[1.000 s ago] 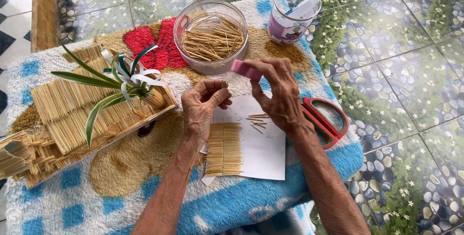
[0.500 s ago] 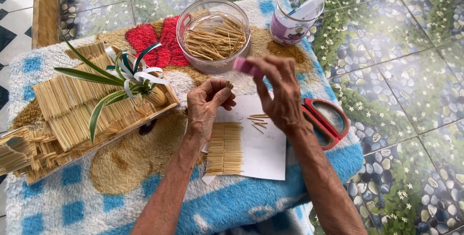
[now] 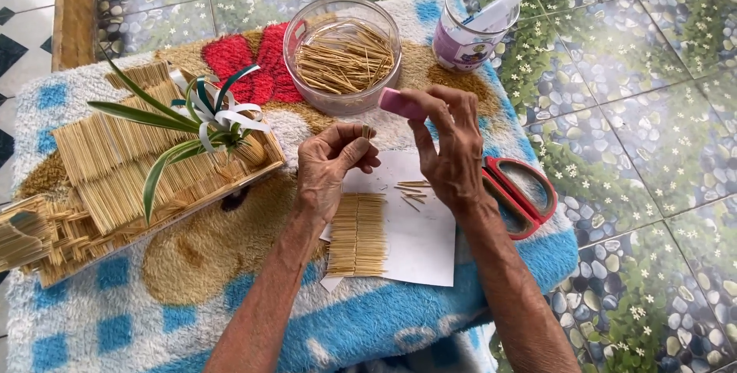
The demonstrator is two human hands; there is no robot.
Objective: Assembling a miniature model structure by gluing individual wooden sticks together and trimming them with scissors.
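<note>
Left hand [image 3: 332,164] pinches a few toothpicks [image 3: 368,132] upright for trimming, right hand [image 3: 449,146] grips a pink cutter [image 3: 400,103] above the paper [image 3: 418,239].

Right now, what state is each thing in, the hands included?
left hand: pinching a short stick at its fingertips
right hand: holding a pink block
clear bowl: open, holding loose sticks
plastic jar: lid off, something white inside
red scissors: closed, flat on the towel
stick mat: rows side by side, flat on white paper
</note>
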